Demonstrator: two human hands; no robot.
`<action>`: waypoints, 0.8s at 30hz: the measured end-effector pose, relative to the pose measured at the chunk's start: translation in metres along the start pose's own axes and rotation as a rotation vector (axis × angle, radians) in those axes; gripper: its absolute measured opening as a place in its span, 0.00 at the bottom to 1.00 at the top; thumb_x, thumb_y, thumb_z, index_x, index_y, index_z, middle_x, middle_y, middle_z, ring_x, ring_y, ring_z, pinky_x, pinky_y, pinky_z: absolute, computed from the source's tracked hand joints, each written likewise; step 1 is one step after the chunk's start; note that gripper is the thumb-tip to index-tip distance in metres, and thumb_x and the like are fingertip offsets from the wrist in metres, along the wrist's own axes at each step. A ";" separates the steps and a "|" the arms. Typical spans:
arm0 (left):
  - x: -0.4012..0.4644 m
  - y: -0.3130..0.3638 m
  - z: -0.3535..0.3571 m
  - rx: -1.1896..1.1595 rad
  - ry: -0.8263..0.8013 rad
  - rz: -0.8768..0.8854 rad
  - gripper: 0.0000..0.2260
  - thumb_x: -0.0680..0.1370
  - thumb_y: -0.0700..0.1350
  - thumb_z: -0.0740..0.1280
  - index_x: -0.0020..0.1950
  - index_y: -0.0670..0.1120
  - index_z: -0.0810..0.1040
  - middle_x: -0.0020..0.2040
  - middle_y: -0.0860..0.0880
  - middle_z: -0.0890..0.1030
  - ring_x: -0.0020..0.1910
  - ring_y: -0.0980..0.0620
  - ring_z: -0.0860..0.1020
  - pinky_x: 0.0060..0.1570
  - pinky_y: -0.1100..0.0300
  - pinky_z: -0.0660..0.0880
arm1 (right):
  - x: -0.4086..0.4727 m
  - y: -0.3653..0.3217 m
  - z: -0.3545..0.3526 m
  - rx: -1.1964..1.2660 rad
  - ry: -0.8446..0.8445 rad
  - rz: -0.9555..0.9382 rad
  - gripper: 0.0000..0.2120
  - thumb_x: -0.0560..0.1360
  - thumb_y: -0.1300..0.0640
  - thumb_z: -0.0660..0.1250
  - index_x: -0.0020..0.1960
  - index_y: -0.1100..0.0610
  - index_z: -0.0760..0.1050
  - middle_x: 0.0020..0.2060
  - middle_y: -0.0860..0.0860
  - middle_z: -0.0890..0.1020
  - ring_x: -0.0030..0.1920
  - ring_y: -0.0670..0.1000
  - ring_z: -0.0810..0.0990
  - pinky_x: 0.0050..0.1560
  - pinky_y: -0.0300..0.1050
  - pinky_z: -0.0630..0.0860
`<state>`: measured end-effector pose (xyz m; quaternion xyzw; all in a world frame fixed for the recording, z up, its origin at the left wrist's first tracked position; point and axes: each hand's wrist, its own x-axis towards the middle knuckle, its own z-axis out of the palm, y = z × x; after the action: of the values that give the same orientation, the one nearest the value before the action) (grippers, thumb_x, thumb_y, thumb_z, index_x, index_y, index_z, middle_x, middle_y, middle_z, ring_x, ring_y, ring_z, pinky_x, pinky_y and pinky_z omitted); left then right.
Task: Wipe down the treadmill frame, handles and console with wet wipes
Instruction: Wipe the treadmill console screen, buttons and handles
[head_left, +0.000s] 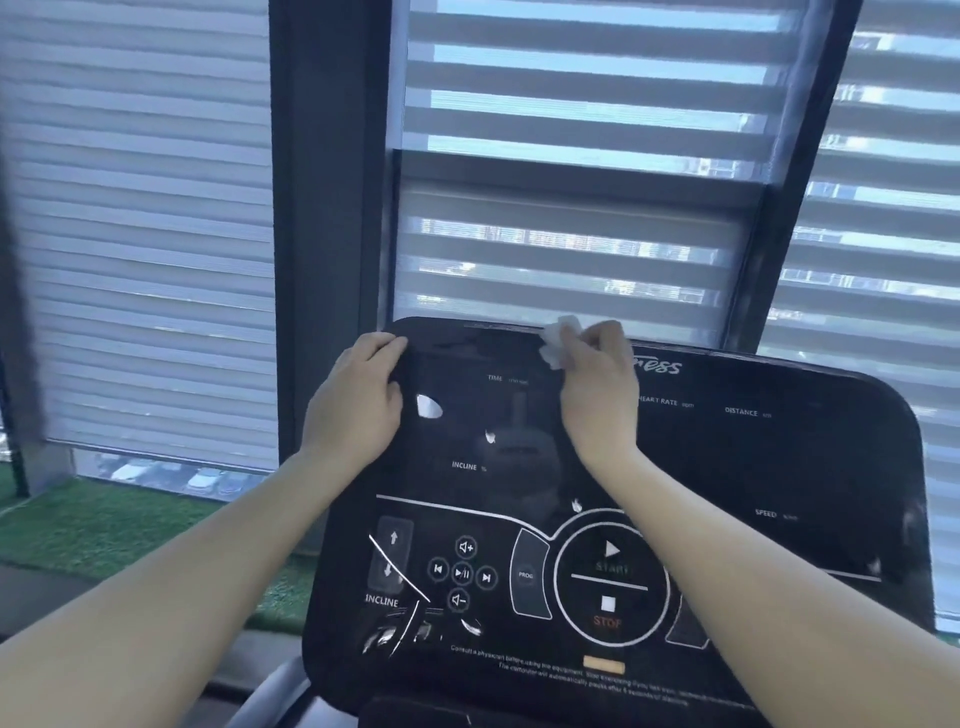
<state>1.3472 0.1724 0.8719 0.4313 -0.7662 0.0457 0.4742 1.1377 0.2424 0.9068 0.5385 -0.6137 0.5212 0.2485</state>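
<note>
Head view looks down on a black glossy treadmill console (727, 467), which fills the lower middle and right of the picture. The right hand (597, 384) is at the console's upper edge, near its middle, its fingers curled round a crumpled white wet wipe (558, 340); the grip is closed on the wipe, which touches the console's top rim and sticks out to the left of the fingers. The left hand (358, 395) clasps the console's upper left corner, thumb on the front face and fingers wrapped over the edge, so its grip is closed round that corner.

On the console below the hands are printed labels for time, incline, heart rate, distance and speed. Lower still, a round start and stop control (610, 584) lies partly under the right forearm, and to its left sit a cluster of round media buttons (462, 573) and incline arrows (392, 553).

Behind the console are striped window blinds (571, 156) in a dark window frame (322, 208). Left of the console, green artificial turf (104, 525) covers the floor.
</note>
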 end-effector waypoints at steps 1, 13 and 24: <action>-0.001 -0.004 0.000 -0.016 0.000 -0.014 0.21 0.78 0.38 0.60 0.72 0.47 0.68 0.69 0.54 0.67 0.67 0.52 0.67 0.54 0.53 0.74 | -0.001 0.001 -0.001 -0.009 0.026 0.024 0.13 0.80 0.49 0.57 0.41 0.56 0.65 0.40 0.49 0.71 0.34 0.42 0.68 0.35 0.41 0.63; -0.020 -0.028 -0.007 -0.256 0.025 -0.120 0.21 0.79 0.37 0.61 0.71 0.46 0.69 0.65 0.52 0.70 0.61 0.55 0.71 0.60 0.63 0.68 | -0.010 -0.077 0.072 0.037 -0.295 -0.194 0.16 0.78 0.67 0.53 0.60 0.62 0.75 0.56 0.59 0.71 0.50 0.52 0.65 0.46 0.36 0.57; -0.050 -0.029 -0.010 -0.408 -0.098 -0.321 0.20 0.77 0.34 0.60 0.67 0.48 0.74 0.62 0.48 0.76 0.56 0.55 0.76 0.56 0.63 0.68 | -0.041 -0.104 0.082 -0.228 -0.422 -0.448 0.09 0.69 0.71 0.67 0.48 0.64 0.78 0.51 0.56 0.73 0.49 0.55 0.72 0.29 0.40 0.61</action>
<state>1.3834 0.1893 0.8292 0.4444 -0.7034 -0.2064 0.5148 1.2668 0.1971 0.8824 0.7251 -0.5723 0.2582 0.2829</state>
